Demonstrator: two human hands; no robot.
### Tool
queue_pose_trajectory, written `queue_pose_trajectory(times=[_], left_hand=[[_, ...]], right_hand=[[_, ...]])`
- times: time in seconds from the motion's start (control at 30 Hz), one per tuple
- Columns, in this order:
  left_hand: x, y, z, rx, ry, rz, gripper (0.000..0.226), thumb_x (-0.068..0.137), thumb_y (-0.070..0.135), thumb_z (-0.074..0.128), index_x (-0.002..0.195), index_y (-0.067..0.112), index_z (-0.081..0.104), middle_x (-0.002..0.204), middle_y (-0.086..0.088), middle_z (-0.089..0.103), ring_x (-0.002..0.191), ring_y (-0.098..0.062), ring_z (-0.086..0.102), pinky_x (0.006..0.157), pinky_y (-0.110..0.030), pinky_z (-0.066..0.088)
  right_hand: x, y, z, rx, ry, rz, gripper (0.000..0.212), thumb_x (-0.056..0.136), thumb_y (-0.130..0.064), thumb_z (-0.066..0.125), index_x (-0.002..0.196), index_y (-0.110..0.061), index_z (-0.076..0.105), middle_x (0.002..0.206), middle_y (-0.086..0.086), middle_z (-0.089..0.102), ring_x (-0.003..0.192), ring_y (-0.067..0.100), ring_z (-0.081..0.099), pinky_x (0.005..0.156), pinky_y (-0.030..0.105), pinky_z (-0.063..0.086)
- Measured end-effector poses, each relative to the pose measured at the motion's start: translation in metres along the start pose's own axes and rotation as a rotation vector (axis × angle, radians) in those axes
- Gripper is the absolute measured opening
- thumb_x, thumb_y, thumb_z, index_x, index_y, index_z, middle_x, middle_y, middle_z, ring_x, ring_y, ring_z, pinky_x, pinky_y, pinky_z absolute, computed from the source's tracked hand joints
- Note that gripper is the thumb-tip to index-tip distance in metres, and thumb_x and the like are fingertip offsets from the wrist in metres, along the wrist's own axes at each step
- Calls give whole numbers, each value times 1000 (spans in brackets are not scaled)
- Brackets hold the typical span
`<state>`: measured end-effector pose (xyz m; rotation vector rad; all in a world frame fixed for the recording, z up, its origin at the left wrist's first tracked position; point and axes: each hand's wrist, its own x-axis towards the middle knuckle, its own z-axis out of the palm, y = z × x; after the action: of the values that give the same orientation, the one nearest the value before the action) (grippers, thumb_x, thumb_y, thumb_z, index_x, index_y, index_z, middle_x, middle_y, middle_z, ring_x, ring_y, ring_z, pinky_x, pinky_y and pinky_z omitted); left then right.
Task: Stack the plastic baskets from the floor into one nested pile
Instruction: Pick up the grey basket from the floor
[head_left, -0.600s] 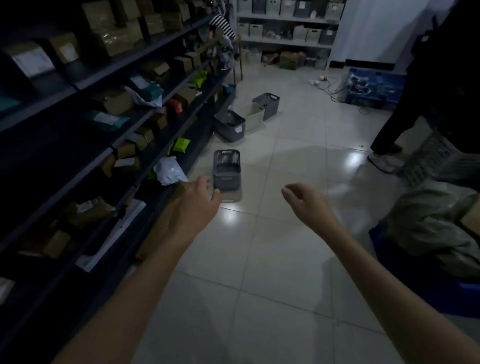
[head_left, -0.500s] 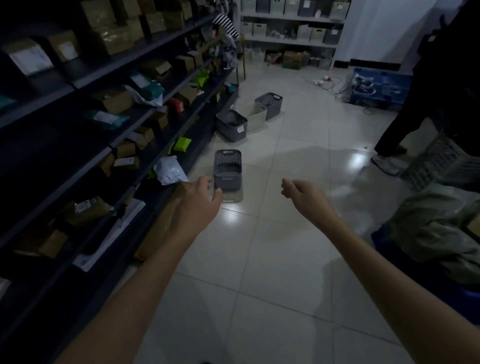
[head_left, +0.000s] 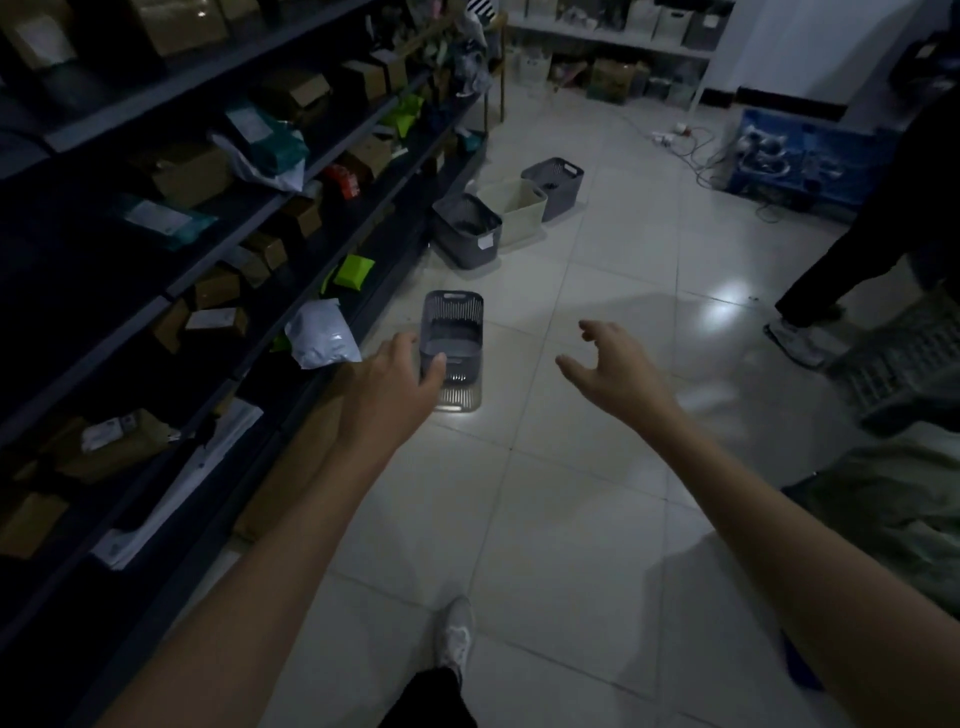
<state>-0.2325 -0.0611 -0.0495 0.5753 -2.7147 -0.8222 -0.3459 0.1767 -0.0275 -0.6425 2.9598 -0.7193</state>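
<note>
A small dark grey plastic basket (head_left: 453, 332) stands on the tiled floor beside the shelving, straight ahead. My left hand (head_left: 392, 387) reaches out in front of its near left corner, fingers apart, holding nothing. My right hand (head_left: 610, 366) hovers to the basket's right, fingers spread and curled, empty. Farther along the floor sit a larger dark grey basket (head_left: 466, 230), a cream basket (head_left: 514, 208) touching it, and another dark grey basket (head_left: 555, 184) behind.
Dark shelving (head_left: 218, 249) packed with boxes and parcels lines the left side. A person's legs (head_left: 831, 270) stand at the right near a blue crate (head_left: 800, 150) and cables. A grey crate (head_left: 904, 353) and a cloth bundle lie at the right. My shoe (head_left: 456, 636) shows below.
I have stepped closer to the small basket. My right hand has opened from a loose curl and both hands have moved forward towards the basket.
</note>
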Motion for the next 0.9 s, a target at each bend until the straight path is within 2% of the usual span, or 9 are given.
queue_pose_trajectory(times=[0.13, 0.3, 0.47, 0.6, 0.7, 0.8, 0.9], left_hand=[[71, -3, 25, -66, -64, -51, 51, 93, 47, 48, 131, 13, 47, 127, -11, 57, 108, -28, 58, 85, -40, 49], [156, 2, 58, -159, -107, -188, 59, 91, 49, 52, 138, 15, 42, 134, -11, 53, 113, -28, 56, 91, -42, 48], [250, 18, 108, -155, -92, -275, 57, 91, 47, 53, 138, 17, 42, 133, -9, 53, 113, -27, 55, 86, -37, 46], [324, 33, 140, -140, -28, -341, 55, 92, 44, 54, 137, 15, 41, 133, -12, 51, 114, -29, 53, 91, -42, 48], [371, 41, 158, -134, 20, -424, 53, 92, 45, 52, 135, 16, 42, 133, -11, 52, 110, -31, 55, 87, -43, 49], [414, 44, 172, -155, 68, -498, 59, 92, 47, 51, 139, 14, 39, 136, -14, 50, 114, -34, 54, 92, -48, 48], [453, 39, 182, -169, 125, -555, 60, 91, 44, 54, 139, 12, 39, 134, -16, 51, 114, -34, 53, 92, -49, 48]], right_hand=[[70, 18, 11, -63, -47, 11, 68, 88, -41, 59, 141, -3, 41, 134, 17, 53, 125, 31, 48, 103, 40, 39], [154, 44, 16, 18, -70, 72, 67, 88, -39, 60, 142, -4, 41, 136, 14, 54, 127, 28, 48, 104, 37, 37], [265, 94, 19, 37, -136, 46, 68, 86, -39, 63, 142, -6, 42, 136, 11, 55, 126, 26, 50, 102, 36, 38], [375, 126, 21, 58, -221, -34, 71, 82, -40, 67, 142, -8, 44, 136, 10, 56, 125, 24, 51, 101, 31, 38], [452, 137, 20, 1, -306, -153, 75, 82, -40, 67, 143, -6, 41, 136, 14, 54, 127, 28, 48, 102, 36, 38], [522, 138, 26, -87, -310, -317, 76, 82, -42, 65, 144, -6, 38, 135, 15, 53, 126, 31, 46, 100, 42, 42], [581, 121, 42, -110, -341, -428, 74, 83, -42, 64, 143, -6, 38, 134, 15, 53, 125, 32, 46, 97, 42, 43]])
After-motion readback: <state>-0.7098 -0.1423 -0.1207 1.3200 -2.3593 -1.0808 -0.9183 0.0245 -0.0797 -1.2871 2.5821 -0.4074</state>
